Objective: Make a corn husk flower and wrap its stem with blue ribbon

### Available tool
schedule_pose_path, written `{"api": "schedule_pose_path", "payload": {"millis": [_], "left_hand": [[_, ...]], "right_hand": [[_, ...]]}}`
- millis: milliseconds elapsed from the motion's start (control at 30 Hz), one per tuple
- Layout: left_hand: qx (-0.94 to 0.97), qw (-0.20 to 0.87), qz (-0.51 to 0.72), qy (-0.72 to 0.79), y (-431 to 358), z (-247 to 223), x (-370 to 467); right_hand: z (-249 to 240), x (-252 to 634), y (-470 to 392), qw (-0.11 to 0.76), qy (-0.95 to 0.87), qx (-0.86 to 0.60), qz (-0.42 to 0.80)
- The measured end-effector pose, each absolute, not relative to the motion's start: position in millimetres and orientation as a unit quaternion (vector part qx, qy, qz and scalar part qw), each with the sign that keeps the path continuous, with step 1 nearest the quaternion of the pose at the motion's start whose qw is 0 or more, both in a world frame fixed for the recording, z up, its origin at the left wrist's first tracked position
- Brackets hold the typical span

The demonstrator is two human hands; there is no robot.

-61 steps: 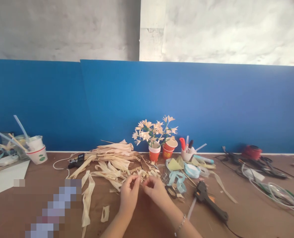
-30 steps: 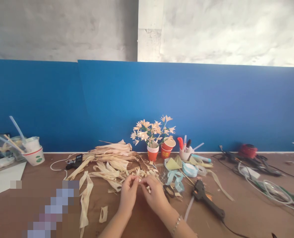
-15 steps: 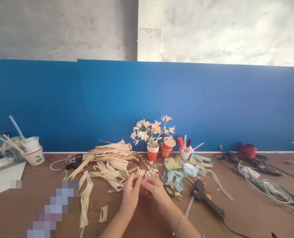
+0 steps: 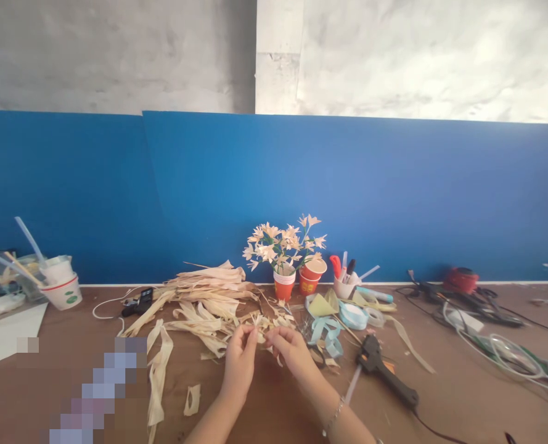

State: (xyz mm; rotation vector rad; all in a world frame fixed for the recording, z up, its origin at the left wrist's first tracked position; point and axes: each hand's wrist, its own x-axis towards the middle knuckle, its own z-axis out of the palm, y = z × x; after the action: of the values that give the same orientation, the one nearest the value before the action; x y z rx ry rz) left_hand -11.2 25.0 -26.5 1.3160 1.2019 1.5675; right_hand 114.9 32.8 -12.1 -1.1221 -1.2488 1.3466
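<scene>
My left hand point(image 4: 240, 361) is closed in a pinch, and a small pale piece of husk point(image 4: 256, 321) with pointed tips sticks up from its fingertips. Just to the right, my right hand point(image 4: 291, 353) has its fingers curled together, with a small pale scrap point(image 4: 279, 360) showing below them. A narrow gap separates the two hands. Behind them lie loose dried husk strips point(image 4: 209, 311) and small scraps. Pale flowers on green stems point(image 4: 268, 251) stand in a stack of red and white paper cups point(image 4: 284, 288).
A black glue gun point(image 4: 387, 370) lies at the right with its cord trailing forward. Near it are light blue ribbon point(image 4: 328, 333) and a cup of pens point(image 4: 344, 288). One cut husk piece point(image 4: 192, 401) lies at front left. Cables point(image 4: 500, 357) are coiled far right.
My hands have drawn slightly apart. Pointed pale tips now show above my left fingers, and a pale scrap shows under my right fingers.
</scene>
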Motion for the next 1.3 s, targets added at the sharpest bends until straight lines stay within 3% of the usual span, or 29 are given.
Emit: {"api": "schedule_pose_path", "payload": {"millis": [333,533,633,800,933,1300], "left_hand": [[0.476,0.466,0.61,0.428,16.6,-14.9,-1.8],[0.416,0.517,0.63,0.403,21.4,-17.3,-6.0],[0.411,0.489,0.636,0.433,24.2,-17.3,-8.9],[0.453,0.439,0.623,0.462,22.2,-15.8,-6.6],[0.461,0.435,0.618,0.466,20.1,-15.7,-5.9],[0.469,0.469,0.607,0.438,21.1,-18.6,-5.3]], "right_hand": [[-2.0,111.6,19.5,0.441,-0.395,-0.344,0.729],[3.7,119.0,20.9,0.468,-0.355,-0.271,0.762],[3.8,123.2,26.1,0.501,-0.378,-0.319,0.71],[-4.6,116.4,28.5,0.473,-0.477,-0.437,0.598],[-11.9,110.1,26.4,0.522,-0.558,-0.414,0.494],[-6.2,118.8,20.9,0.487,-0.757,-0.387,0.2]]}}
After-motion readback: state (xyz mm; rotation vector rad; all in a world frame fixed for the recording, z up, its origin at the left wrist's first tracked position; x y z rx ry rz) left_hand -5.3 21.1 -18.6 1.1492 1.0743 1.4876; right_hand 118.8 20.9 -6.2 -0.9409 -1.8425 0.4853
